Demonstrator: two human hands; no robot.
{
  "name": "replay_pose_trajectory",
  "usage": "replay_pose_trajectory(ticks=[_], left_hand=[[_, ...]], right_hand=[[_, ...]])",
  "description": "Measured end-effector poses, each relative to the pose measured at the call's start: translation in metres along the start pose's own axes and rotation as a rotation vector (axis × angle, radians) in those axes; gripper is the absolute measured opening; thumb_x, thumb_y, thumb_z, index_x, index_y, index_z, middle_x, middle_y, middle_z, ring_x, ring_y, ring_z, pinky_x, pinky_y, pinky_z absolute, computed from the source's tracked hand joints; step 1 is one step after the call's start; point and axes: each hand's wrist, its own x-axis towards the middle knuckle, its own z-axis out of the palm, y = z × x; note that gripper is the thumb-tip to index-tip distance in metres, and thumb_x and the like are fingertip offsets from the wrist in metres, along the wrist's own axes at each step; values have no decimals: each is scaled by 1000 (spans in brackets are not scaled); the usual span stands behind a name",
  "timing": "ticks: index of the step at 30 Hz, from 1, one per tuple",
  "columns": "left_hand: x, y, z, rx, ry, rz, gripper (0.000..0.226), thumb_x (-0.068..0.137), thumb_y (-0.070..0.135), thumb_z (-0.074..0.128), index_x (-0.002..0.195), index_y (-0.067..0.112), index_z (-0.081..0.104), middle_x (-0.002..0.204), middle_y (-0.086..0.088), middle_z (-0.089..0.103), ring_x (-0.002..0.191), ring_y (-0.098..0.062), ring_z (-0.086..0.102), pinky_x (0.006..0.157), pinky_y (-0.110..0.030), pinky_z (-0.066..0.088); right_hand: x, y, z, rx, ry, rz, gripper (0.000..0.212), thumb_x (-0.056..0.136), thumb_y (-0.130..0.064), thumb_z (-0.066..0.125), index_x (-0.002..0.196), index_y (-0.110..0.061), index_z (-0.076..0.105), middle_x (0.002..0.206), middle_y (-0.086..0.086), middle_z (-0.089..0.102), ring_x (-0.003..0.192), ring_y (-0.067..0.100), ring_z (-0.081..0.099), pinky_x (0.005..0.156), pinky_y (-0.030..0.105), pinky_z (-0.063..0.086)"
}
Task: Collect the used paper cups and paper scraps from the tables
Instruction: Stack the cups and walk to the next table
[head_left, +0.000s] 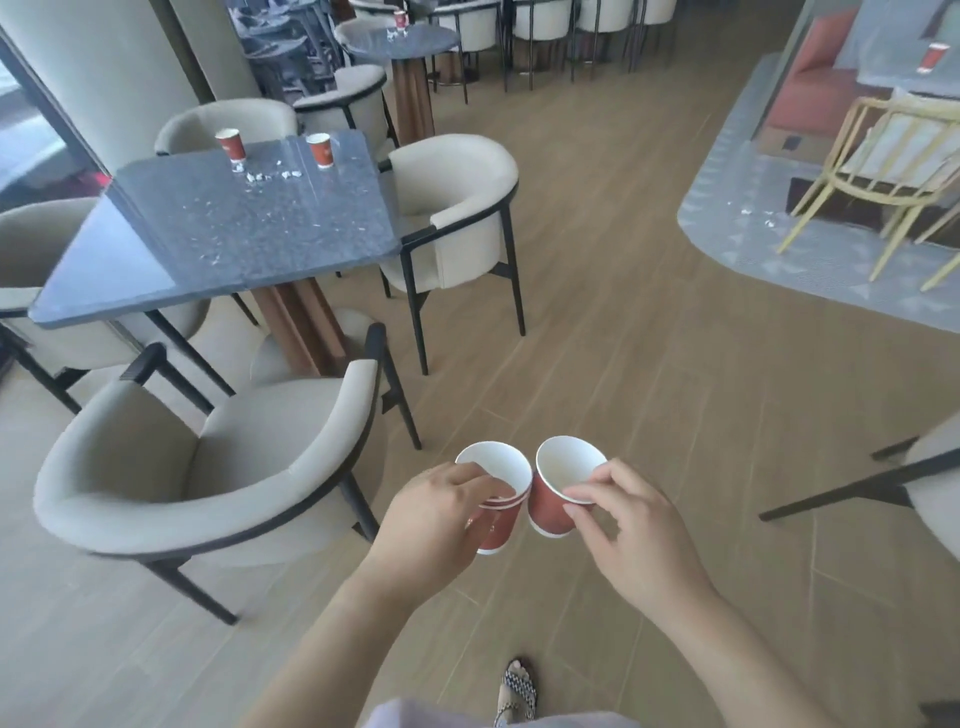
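Head view: L hand (436, 514) grips nested cup stack (500, 525); R hand (634, 530) pinches single cup (550, 506) by rim. Advise: align mouths, nest single into stack, freeing R for far-left table (234, 234).

Cup stack (504, 527), near left: red wall, white inside, white rim stripes.
Single cup (548, 506), near right: same red, white inside, white base band.
Left counter cup (230, 147), right counter cup (319, 149): red, white rim.
Counter (249, 228): dark blue-grey, pale speckle.
Paper scraps (260, 176): white.
Pedestal (301, 332): brown.
Near chair (156, 467): cream upholstery, black frame.
Floor (649, 338): tan wood-plank pattern.
Rug (727, 208), right: pale grey-blue, faint triangle print.
Far-right chair (852, 171): yellow frame.
Sandal (517, 691): black-white weave.
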Motion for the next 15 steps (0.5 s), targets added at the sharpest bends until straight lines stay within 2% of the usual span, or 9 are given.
replay_pose_trajectory(ticks=[8, 11, 15], left_hand=[[154, -37, 17, -104, -23, -4, 23, 76, 11, 66, 95, 23, 69, 89, 8, 68, 81, -19, 62, 65, -29, 51], [221, -62, 25, -122, -32, -7, 22, 79, 13, 63, 98, 23, 69, 93, 8, 68, 85, -20, 62, 68, -36, 52], [322, -99, 32, -168, -8, -9, 21, 79, 13, 65, 97, 24, 69, 92, 8, 68, 86, -19, 62, 67, -37, 52]], right_hand=[[128, 62, 4, -15, -43, 67, 11, 77, -10, 72, 84, -18, 70, 80, -5, 58, 78, 16, 57, 68, 25, 45], [188, 89, 12, -32, -39, 98, 10, 78, -13, 71, 86, -19, 71, 82, -7, 58, 81, 14, 57, 69, 22, 43], [285, 122, 22, -47, -18, 103, 9, 79, -14, 70, 87, -19, 71, 83, -6, 59, 81, 11, 53, 71, 18, 37]])
